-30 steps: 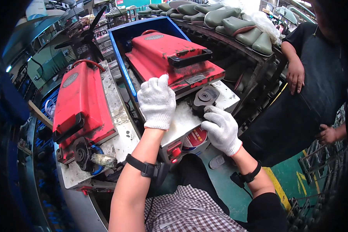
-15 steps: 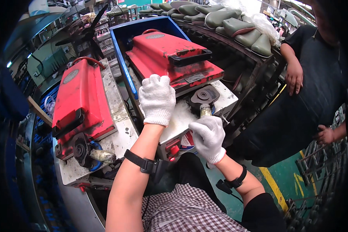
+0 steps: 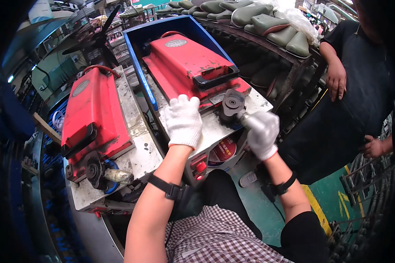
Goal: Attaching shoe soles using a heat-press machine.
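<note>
Both my hands wear white knit gloves. My right hand [image 3: 263,136], slightly smeared by motion, is closed around a lever handle [image 3: 245,117]. The handle joins a dark metal cam [image 3: 233,102] at the front of a white-topped machine [image 3: 263,104]. Behind the cam lies the machine's red metal cover [image 3: 184,57], with a black bar handle [image 3: 216,79] across its front. My left hand [image 3: 183,122] rests by the cover's front edge, its fingers curled. Whether anything is in those fingers is hidden.
To the left stands a second machine with a red cover [image 3: 90,109] and a taped lever [image 3: 118,176]. A blue tray [image 3: 138,70] surrounds the back of the nearer machine. Green clogs [image 3: 267,28] crowd a rack behind. A person in dark clothes [image 3: 355,87] stands at right.
My right hand has swung the lever to the right, and the cam has turned with it. The left hand has shifted slightly nearer me and stays curled.
</note>
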